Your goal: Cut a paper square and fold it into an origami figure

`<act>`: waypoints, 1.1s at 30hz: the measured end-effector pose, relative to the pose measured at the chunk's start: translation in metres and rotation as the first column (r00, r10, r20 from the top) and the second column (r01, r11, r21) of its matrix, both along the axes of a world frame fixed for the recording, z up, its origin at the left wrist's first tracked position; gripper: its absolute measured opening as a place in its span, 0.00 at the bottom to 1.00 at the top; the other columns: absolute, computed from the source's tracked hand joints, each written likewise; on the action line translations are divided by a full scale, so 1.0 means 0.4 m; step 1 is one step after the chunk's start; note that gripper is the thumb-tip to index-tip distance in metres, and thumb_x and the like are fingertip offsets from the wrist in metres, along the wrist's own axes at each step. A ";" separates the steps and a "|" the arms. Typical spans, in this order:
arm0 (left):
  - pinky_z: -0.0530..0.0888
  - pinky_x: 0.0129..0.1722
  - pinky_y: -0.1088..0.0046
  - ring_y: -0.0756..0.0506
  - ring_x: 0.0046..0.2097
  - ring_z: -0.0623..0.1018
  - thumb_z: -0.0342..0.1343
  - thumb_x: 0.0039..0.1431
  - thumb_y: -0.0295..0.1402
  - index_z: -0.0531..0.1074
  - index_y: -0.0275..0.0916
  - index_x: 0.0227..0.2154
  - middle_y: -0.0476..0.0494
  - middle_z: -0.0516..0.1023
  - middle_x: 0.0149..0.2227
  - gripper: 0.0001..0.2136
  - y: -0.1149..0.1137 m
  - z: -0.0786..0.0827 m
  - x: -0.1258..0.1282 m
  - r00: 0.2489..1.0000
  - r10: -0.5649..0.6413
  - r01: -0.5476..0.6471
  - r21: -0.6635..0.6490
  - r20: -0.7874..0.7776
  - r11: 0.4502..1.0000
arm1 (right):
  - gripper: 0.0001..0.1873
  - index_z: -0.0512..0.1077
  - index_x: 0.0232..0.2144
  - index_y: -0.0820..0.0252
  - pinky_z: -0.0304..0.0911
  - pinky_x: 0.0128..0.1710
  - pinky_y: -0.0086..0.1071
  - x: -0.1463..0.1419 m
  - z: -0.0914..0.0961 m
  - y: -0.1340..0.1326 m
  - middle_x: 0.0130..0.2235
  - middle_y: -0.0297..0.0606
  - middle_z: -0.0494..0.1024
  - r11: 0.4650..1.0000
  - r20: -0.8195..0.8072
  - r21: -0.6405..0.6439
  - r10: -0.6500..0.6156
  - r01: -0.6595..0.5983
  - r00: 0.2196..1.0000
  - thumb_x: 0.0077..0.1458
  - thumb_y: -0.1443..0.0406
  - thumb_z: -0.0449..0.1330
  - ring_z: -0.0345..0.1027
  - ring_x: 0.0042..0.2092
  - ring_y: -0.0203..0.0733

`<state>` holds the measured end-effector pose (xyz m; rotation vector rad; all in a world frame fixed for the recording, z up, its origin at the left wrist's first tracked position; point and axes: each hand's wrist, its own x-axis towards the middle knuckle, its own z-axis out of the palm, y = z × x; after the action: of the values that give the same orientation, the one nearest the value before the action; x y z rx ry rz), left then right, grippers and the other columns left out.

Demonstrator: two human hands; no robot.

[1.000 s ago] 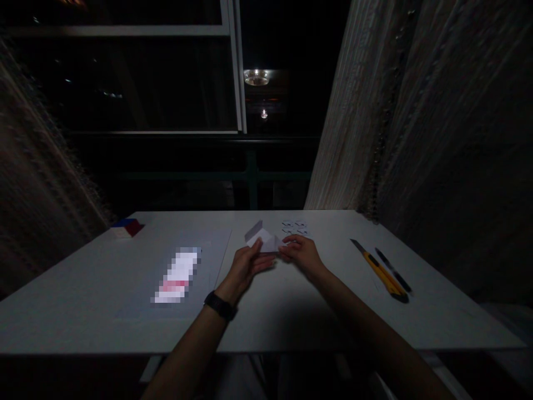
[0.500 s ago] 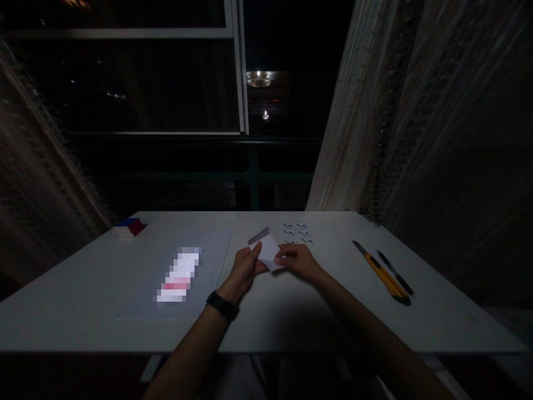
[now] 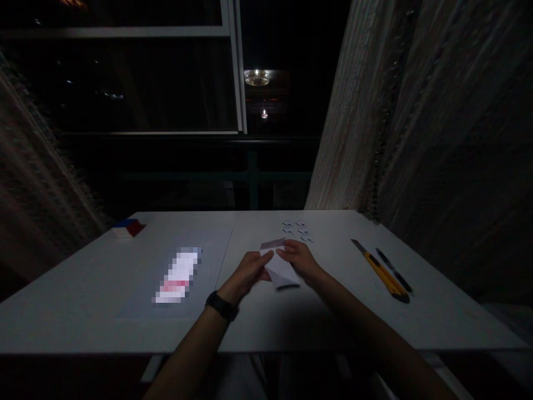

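Note:
Both hands meet over the middle of a white table (image 3: 291,316). My left hand (image 3: 246,273), with a dark watch (image 3: 220,306) on its wrist, pinches the left side of a small folded white paper (image 3: 281,271). From the right, my right hand (image 3: 300,259) grips the same paper near its top fold. The paper hangs down between the two hands, close to the tabletop. Its far edge is bent over toward the window.
Several small paper cutouts (image 3: 296,230) lie just beyond the hands. A yellow utility knife (image 3: 380,270) and a dark pen (image 3: 393,270) lie at the right. A flat sheet with a blurred patch (image 3: 178,275) is at the left, a red-blue block (image 3: 127,227) at the far left corner.
The folded paper has been turned: it stood up beyond the fingers, now it points down toward me between the hands. Both hands have stayed in the same spot.

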<state>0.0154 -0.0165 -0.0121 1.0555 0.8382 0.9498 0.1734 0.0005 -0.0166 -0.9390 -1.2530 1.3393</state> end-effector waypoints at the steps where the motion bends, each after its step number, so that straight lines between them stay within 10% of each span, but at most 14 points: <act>1: 0.69 0.25 0.77 0.50 0.25 0.73 0.60 0.44 0.40 0.73 0.29 0.28 0.39 0.77 0.26 0.16 0.001 -0.002 0.001 1.000 0.023 -0.022 0.024 -0.011 0.999 | 0.19 0.65 0.21 0.62 0.61 0.21 0.29 0.000 -0.002 0.001 0.18 0.31 0.70 1.000 0.022 -0.005 -0.021 0.021 1.000 0.32 0.56 0.66 0.65 0.20 0.35; 6: 0.70 0.28 0.74 0.47 0.28 0.76 0.64 0.39 0.36 0.74 0.29 0.31 0.37 0.78 0.29 0.16 0.006 -0.001 0.003 0.992 0.123 -0.122 0.066 -0.014 0.990 | 0.22 0.59 0.12 0.62 0.61 0.18 0.28 0.005 -0.004 0.004 0.13 0.30 0.67 0.995 0.050 -0.055 -0.082 0.085 0.995 0.31 0.55 0.66 0.62 0.17 0.34; 10: 0.69 0.24 0.75 0.48 0.24 0.75 0.64 0.38 0.35 0.74 0.29 0.29 0.39 0.78 0.26 0.16 0.004 0.007 0.000 0.983 0.171 -0.167 0.062 -0.068 0.984 | 0.17 0.70 0.24 0.64 0.62 0.18 0.27 0.027 0.005 0.010 0.16 0.31 0.71 0.999 0.058 -0.044 0.031 -0.029 0.998 0.32 0.58 0.67 0.64 0.17 0.33; 16: 0.70 0.28 0.73 0.45 0.28 0.76 0.65 0.37 0.35 0.75 0.29 0.30 0.37 0.78 0.29 0.16 -0.003 0.012 -0.007 0.997 0.035 -0.033 0.030 -0.066 0.999 | 0.20 0.72 0.33 0.68 0.63 0.18 0.27 0.076 0.017 0.021 0.20 0.37 0.75 0.967 0.102 -0.093 0.246 -0.237 0.964 0.36 0.62 0.66 0.66 0.18 0.34; 33: 0.67 0.25 0.74 0.48 0.25 0.74 0.64 0.39 0.34 0.74 0.29 0.35 0.38 0.78 0.29 0.18 0.001 0.017 -0.022 0.999 0.020 -0.017 0.053 -0.050 0.998 | 0.20 0.72 0.37 0.68 0.66 0.24 0.29 0.105 0.035 0.013 0.25 0.39 0.76 0.922 0.051 -0.165 0.363 -0.351 0.930 0.38 0.66 0.65 0.70 0.24 0.38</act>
<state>0.0064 -0.0162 -0.0052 1.1223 0.8698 0.9685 0.2153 0.0058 -0.0025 -0.9051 -1.4489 1.7187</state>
